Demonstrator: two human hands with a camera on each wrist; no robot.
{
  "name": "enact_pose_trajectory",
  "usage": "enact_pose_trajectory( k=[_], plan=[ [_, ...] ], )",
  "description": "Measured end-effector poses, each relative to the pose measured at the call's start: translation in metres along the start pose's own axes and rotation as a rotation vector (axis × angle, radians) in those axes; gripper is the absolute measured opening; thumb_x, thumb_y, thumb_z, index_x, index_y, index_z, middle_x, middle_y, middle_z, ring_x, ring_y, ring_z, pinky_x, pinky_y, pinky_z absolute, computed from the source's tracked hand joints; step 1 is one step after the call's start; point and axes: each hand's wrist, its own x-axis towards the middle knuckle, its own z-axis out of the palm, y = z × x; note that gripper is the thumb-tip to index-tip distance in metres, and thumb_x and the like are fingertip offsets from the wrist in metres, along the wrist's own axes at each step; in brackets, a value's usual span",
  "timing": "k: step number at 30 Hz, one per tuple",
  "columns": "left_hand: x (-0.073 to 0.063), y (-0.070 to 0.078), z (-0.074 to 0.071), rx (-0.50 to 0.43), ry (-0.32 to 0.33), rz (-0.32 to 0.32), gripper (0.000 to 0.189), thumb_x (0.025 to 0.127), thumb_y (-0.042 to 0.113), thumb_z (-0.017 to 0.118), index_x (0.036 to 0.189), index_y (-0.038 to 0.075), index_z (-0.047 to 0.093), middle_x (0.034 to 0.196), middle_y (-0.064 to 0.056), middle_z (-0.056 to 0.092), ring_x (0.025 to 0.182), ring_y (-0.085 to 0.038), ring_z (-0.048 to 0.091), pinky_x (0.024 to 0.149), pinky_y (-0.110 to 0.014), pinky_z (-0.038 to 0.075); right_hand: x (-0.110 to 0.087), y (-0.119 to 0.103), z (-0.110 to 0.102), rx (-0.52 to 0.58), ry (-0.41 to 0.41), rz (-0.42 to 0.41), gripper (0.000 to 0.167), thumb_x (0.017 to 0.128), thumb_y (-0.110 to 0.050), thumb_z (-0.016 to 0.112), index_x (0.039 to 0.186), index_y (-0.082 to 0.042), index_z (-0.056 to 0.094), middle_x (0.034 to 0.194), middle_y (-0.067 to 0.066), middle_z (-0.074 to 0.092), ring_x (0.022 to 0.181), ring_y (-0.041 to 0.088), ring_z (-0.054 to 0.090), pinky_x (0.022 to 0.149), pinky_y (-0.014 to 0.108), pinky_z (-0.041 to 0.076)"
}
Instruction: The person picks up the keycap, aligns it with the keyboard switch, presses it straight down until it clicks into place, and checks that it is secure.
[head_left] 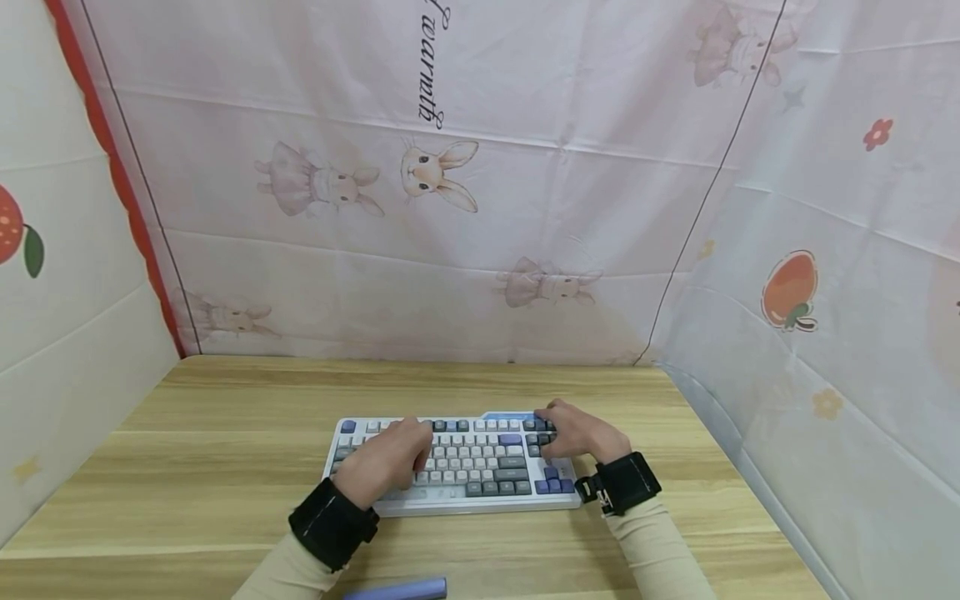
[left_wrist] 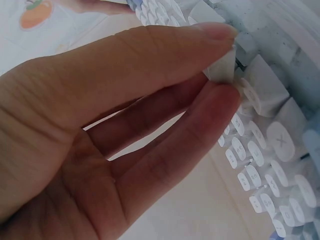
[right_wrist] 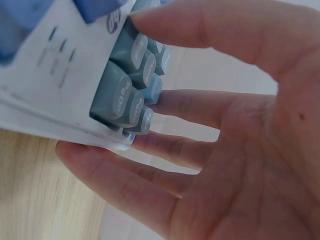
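Note:
The white keyboard with white, grey and purple keycaps lies flat on the table. Over its left half, my left hand pinches a small white keycap between thumb and index finger, close to the bottom row. Whether that keycap is still seated cannot be told. Around the keyboard's far right side, my right hand grips with the thumb on the grey keys and the fingers along the outer edge. My left hand hides several keys in the head view.
A long purple bar lies on the wooden table near the front edge. Printed cloth hangs behind the table and at both sides. Black bands are strapped around both wrists.

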Motion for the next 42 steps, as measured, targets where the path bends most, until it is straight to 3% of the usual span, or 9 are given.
enact_pose_trajectory(
  k=[7,29,42],
  plan=[
    [-0.0010,0.0017,-0.0012,-0.001,-0.007,-0.029,0.035,0.071,-0.025,0.073,0.073,0.009,0.064,0.069,0.001,0.056,0.062,-0.015,0.051,0.052,-0.027,0.038,0.0000,0.0002,-0.0004,0.003,-0.001,-0.004,0.076,0.084,-0.016,0.079,0.151,0.001,0.048,0.146,0.022,0.050,0.127,0.035,0.055,0.108,0.057,0.049],
    [0.0014,0.0004,0.0020,0.035,0.007,-0.006,0.035,0.071,-0.025,0.072,0.065,0.009,0.066,0.064,0.001,0.057,0.056,-0.012,0.048,0.048,-0.024,0.035,0.0005,0.0010,0.0000,0.009,-0.001,-0.003,0.075,0.084,-0.016,0.079,0.150,0.001,0.048,0.147,0.022,0.050,0.129,0.037,0.055,0.109,0.057,0.048],
    [0.0003,0.0002,0.0044,-0.002,0.042,0.001,0.036,0.067,-0.028,0.070,0.070,0.008,0.064,0.066,0.001,0.056,0.058,-0.013,0.048,0.048,-0.024,0.035,0.0000,0.0007,0.0002,0.002,0.006,0.008,0.074,0.086,-0.018,0.079,0.151,0.000,0.048,0.146,0.022,0.050,0.129,0.035,0.055,0.109,0.056,0.048]
  ],
)
